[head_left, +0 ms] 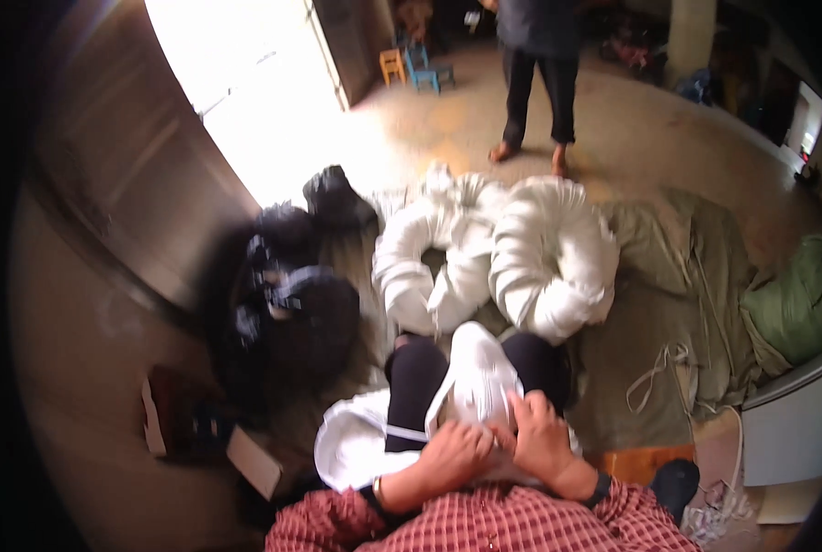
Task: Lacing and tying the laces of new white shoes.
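The person sat with a white cloth over the lap, between the knees. The left hand had its fingers bunched on the cloth's near part, and the right hand pinched it just beside; I couldn't tell exactly what lay between the fingertips. Just past the knees, a left white ring and a right white ring, both puffy and touching, blocked the way across the olive sheet. Black bags crowded the left side. A green bundle sat to the right. Farther off stood another person, barefoot, with a small blue chair to the left.
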Demonstrator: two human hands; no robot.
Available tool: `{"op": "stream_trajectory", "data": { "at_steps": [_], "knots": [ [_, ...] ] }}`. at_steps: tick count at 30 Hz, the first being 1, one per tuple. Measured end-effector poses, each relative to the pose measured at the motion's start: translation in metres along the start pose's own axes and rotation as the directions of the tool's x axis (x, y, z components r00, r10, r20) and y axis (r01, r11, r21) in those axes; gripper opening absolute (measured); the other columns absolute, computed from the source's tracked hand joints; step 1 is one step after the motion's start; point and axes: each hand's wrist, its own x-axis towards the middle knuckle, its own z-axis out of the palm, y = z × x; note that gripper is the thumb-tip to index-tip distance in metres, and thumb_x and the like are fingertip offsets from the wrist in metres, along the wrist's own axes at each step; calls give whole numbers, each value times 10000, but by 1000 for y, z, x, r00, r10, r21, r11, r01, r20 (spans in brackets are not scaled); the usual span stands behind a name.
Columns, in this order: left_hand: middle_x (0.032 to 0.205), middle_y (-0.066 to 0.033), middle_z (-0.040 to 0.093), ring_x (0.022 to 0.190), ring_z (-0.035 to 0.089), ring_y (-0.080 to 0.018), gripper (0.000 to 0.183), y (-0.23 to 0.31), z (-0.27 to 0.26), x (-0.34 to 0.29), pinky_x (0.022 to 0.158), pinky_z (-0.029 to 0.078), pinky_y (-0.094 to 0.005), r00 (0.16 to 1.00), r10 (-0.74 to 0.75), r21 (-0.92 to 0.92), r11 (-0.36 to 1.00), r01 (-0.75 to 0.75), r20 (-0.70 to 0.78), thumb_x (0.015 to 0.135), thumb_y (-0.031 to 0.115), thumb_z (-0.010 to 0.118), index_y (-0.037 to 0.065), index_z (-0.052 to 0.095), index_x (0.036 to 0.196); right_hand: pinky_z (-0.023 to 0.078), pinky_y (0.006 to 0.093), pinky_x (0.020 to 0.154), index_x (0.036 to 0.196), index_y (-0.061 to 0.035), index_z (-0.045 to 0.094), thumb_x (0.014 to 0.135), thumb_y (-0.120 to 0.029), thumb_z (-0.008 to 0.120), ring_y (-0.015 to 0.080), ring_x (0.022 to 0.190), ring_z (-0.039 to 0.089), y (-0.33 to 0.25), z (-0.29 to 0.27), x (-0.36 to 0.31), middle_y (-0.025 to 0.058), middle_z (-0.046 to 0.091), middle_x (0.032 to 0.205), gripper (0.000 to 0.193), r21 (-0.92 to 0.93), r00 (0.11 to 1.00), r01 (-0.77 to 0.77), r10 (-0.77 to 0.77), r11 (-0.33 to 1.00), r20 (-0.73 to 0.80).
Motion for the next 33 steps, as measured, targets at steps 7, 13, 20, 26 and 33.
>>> {"op": "stream_trajectory", "data": {
  "at_steps": [7,13,20,26,33],
  "knots": [
    [1241,-255,567,1135,554,-420,373,4,-2,-63,959,476,-480,993,-105,-263,961,85,-61,881,88,633,-87,608,1209,549,396,529,959,-9,605,877,-700,611,305,621,658,-7,6,-8,130,589,762,695,-77,997,74,-74,994,2],
    [1320,-240,549,1206,535,-399,494,-3,-1,-55,1032,452,-458,992,-80,-292,955,47,-101,884,157,589,-75,553,1319,544,453,583,1358,89,505,924,-474,661,380,675,667,2,37,-14,231,636,854,727,-12,995,82,-83,997,-52],
    [1292,-221,595,1163,596,-368,456,6,-26,-31,997,476,-449,979,-206,-326,925,197,7,903,111,545,-38,542,1334,575,436,511,1312,43,543,948,-485,598,346,581,693,16,60,5,191,672,731,643,-67,989,139,-142,988,-40],
    [1029,-229,671,910,689,-404,296,-12,18,-2,812,552,-510,946,-196,-310,911,273,257,903,188,596,-1,589,1131,580,442,528,1353,47,482,931,-459,608,363,611,704,2,32,-1,199,680,723,671,-87,990,142,-140,986,38],
    [824,-160,681,730,700,-323,186,-5,32,1,648,543,-473,984,-122,-151,978,141,130,909,226,574,48,607,949,576,506,582,1367,9,481,891,-296,613,396,620,682,5,37,-14,211,664,721,581,-88,998,58,-56,994,30]
  ]
}}
